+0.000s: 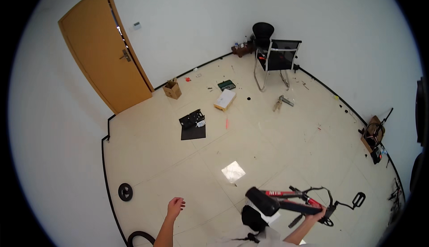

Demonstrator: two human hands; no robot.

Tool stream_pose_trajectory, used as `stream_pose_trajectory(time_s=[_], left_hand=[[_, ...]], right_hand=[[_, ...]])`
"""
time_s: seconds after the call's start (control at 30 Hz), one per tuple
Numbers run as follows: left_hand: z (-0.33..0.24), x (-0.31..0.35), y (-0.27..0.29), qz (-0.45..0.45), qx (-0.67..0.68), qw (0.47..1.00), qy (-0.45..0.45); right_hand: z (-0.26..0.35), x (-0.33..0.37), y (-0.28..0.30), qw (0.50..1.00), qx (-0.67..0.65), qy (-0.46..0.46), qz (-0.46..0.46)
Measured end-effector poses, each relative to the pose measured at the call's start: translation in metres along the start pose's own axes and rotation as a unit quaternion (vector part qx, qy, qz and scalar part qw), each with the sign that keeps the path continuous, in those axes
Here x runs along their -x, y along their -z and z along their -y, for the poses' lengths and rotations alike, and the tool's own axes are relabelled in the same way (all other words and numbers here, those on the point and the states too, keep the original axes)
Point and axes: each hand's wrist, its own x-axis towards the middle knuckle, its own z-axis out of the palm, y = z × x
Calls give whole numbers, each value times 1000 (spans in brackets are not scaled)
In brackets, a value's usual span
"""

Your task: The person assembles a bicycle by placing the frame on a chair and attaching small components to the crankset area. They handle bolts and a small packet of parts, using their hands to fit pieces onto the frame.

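Your right hand (316,214) rests on the bicycle frame (292,201) lying on the floor (178,166) before you; your left hand (175,206) hangs apart to its left. Farther left lies a small wheel (125,192). Ahead stand the chair (276,59) and, left of it, the door (105,52).

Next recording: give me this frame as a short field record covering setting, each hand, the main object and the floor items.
setting: tiled room, white walls, orange door
left hand: open, held free over the floor, holding nothing
right hand: gripping the red and black bicycle frame
bicycle frame: lying low in front of the person, black saddle toward the person's left
floor items: black chair, white box, small cardboard box, black mat, small black wheel
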Motion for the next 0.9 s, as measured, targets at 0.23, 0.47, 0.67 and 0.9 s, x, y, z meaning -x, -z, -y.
stream_pose_trajectory(time_s=[0.23, 0.47, 0.67, 0.9], left_hand=[[88, -67, -25, -17, 65, 950, 305], [6, -153, -132, -18, 98, 917, 387], [-160, -392, -199, -9, 80, 954, 290], [-544, -626, -312, -21, 50, 998, -44]], right_hand=[[-111, -73, -240, 995, -14, -93, 37], [-193, -145, -445, 989, 61, -22, 134], [-264, -195, -661, 982, 19, -11, 185], [-326, -247, -868, 968, -62, 38, 240]])
